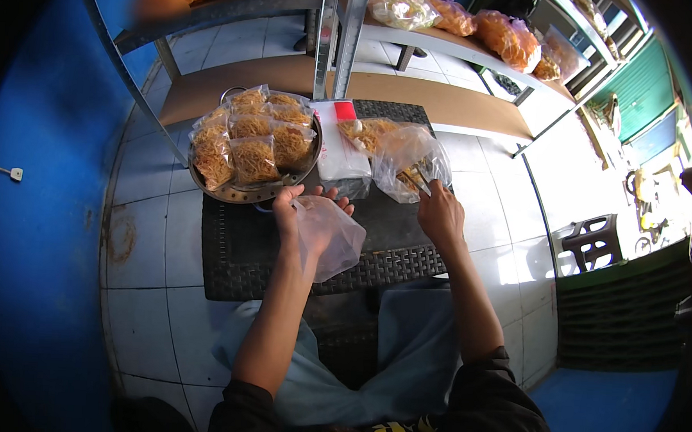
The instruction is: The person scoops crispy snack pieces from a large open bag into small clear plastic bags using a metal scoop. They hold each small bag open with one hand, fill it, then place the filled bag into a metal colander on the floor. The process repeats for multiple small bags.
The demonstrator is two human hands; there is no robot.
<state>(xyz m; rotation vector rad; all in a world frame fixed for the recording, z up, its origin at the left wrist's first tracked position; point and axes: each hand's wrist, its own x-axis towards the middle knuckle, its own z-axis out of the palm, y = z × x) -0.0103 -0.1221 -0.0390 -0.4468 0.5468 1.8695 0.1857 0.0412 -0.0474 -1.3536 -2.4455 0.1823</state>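
Note:
My left hand point(308, 218) holds an empty clear plastic bag point(333, 243) near the front of the black woven table point(251, 242). My right hand point(441, 213) grips metal tongs point(418, 181), whose tips reach into a large open plastic bag point(412, 153) with golden, shredded fried snack. Beyond my left hand, a round metal tray point(257, 196) holds several small filled bags point(251, 162) of the same golden snack. Between tray and large bag lies a white-and-red pack point(334, 149), seemingly of plastic bags.
Metal shelving point(328, 43) with wooden boards stands behind, carrying orange and pale bagged items point(500, 36). A blue wall point(40, 223) with a white plug point(16, 174) is on the left. A dark plastic chair point(591, 244) and bright doorway are at right.

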